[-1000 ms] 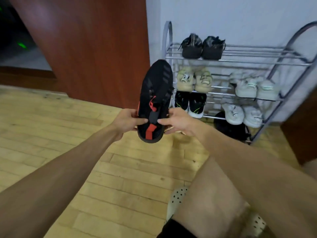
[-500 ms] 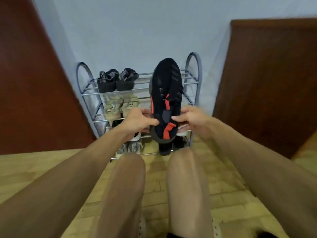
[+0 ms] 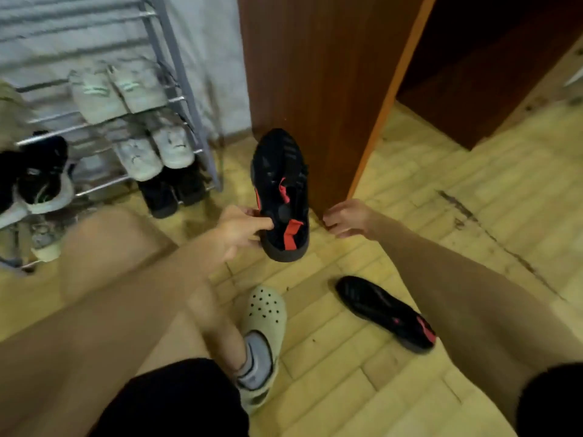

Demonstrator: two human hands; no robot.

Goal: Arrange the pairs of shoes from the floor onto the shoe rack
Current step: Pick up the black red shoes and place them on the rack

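Note:
My left hand [image 3: 240, 231] grips a black shoe with red accents [image 3: 281, 193] by its heel side, held upright above the floor. My right hand [image 3: 344, 216] hovers just right of that shoe, fingers apart, holding nothing. The matching black and red shoe [image 3: 385, 313] lies on the wooden floor under my right forearm. The metal shoe rack [image 3: 186, 89] stands at the upper left against the wall, with a pale pair [image 3: 116, 89], a white pair [image 3: 156, 152], a dark pair [image 3: 172, 192] and black-and-white shoes [image 3: 38, 181] on its shelves.
A brown wooden panel [image 3: 315, 74] stands right behind the held shoe, its corner near my right hand. My foot in a beige clog [image 3: 263, 339] rests on the wooden floor [image 3: 457, 216]. My knee [image 3: 104, 247] blocks the rack's lower left.
The view swung right and down, away from the rack. My right hand let go of the shoe and moved right. A second black and red shoe came into view on the floor.

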